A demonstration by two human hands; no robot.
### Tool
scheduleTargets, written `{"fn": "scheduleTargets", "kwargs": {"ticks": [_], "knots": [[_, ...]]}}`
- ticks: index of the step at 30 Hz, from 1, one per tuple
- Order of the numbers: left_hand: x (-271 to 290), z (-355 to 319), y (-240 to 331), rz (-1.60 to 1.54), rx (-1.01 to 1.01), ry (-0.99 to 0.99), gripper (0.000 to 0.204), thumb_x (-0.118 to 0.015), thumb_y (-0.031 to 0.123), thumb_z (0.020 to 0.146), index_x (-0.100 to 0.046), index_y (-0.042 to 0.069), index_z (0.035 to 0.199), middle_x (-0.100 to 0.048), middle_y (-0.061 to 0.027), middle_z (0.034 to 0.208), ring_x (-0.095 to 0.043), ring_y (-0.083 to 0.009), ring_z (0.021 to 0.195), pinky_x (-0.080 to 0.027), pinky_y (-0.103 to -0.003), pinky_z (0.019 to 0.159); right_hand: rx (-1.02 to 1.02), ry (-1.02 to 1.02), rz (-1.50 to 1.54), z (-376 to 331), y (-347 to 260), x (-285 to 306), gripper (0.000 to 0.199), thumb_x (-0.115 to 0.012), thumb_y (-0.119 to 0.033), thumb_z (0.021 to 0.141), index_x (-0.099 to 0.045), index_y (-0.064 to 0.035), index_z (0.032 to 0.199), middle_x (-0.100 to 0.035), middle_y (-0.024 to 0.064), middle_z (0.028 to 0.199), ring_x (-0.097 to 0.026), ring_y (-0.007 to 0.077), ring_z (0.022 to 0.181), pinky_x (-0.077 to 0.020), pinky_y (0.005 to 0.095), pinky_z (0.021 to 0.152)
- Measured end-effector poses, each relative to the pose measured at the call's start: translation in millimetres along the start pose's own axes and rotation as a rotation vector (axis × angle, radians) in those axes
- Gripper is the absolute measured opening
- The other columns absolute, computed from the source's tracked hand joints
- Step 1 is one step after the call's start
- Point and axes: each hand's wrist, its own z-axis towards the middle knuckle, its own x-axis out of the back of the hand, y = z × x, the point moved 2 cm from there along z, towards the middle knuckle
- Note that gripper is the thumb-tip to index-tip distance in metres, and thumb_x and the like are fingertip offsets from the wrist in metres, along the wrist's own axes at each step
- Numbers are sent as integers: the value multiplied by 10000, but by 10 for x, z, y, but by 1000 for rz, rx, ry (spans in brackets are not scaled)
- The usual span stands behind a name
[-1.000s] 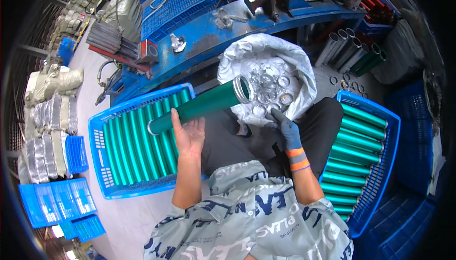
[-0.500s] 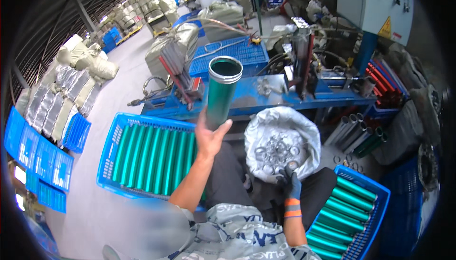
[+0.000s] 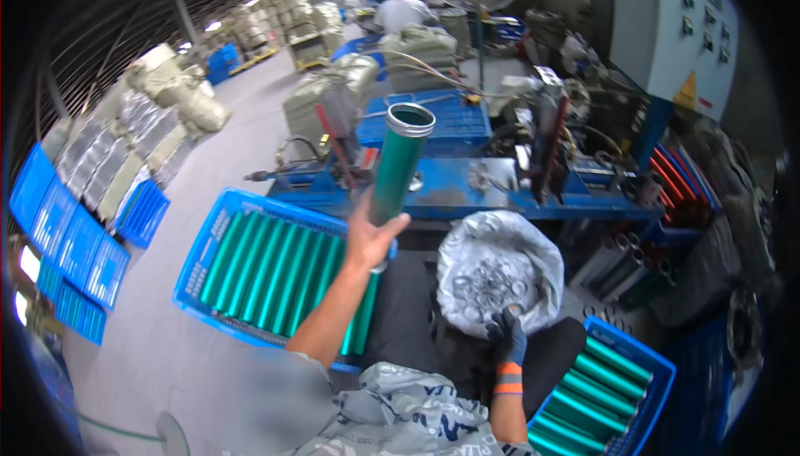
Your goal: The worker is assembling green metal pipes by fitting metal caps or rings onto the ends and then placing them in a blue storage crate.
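Note:
My bare left hand [image 3: 372,239] is wrapped round a green metal tube [image 3: 398,164], held up and slightly tilted. The tube's open upper end has a silver rim, and its lower part is partly hidden by the hand. My right hand [image 3: 507,337], in a dark glove with an orange-striped cuff, is at the near rim of a whitish sack [image 3: 546,289]. Its fingers are bent together; what they hold, if anything, is too small to make out. Inside the sack lies a heap of silver metal rings [image 3: 490,283].
Blue crates of green tubes stand left [image 3: 187,289] and right [image 3: 664,389] of my legs. Ahead is a blue workbench [image 3: 450,198] with clamping machinery. A control cabinet [image 3: 679,48] stands at the far right. Beyond, a person [image 3: 403,13] sits among wrapped bundles.
The view has swung a little, shifting the background right and down. My left hand still holds the tube, now tilted more to the right. My right hand stays at the sack's rim.

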Motion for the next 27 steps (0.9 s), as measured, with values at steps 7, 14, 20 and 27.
{"fn": "scheduleTargets", "kwargs": {"ticks": [7,14,20,27], "knots": [[-570,660,-737,681,-357,-215,780,-908,55,747,-671,91,1489,-700,-189,1371,-639,-424,1267,-505,-505,1129,-84,73,15,227,-22,-113,590,-684,-383,1117,-647,39,1528,-786,165,1287,-764,210,921,-565,323,803],[-1338,1601,-1784,953,-391,-364,791,-895,45,770,-641,101,1518,-699,-175,1365,-625,-411,1325,-439,-534,1188,-38,2,-123,474,53,9,816,-714,-531,1084,-540,42,1637,-717,236,1472,-774,297,1123,-586,391,982],[-1908,2255,-2648,1139,-278,-414,797,-893,59,808,-634,169,1554,-712,-138,1362,-643,-366,1332,-431,-564,1180,1,-14,-136,622,43,-76,635,-658,-363,1155,-556,63,1615,-755,176,1433,-776,221,1130,-577,350,1001],[-1964,2421,-3276,1167,-214,-451,764,-865,88,852,-629,196,1571,-713,-135,1388,-636,-357,1380,-394,-657,1237,20,8,-215,819,-4,-121,761,-694,-487,1115,-552,70,1614,-739,221,1438,-784,281,1122,-599,396,1014]]}}
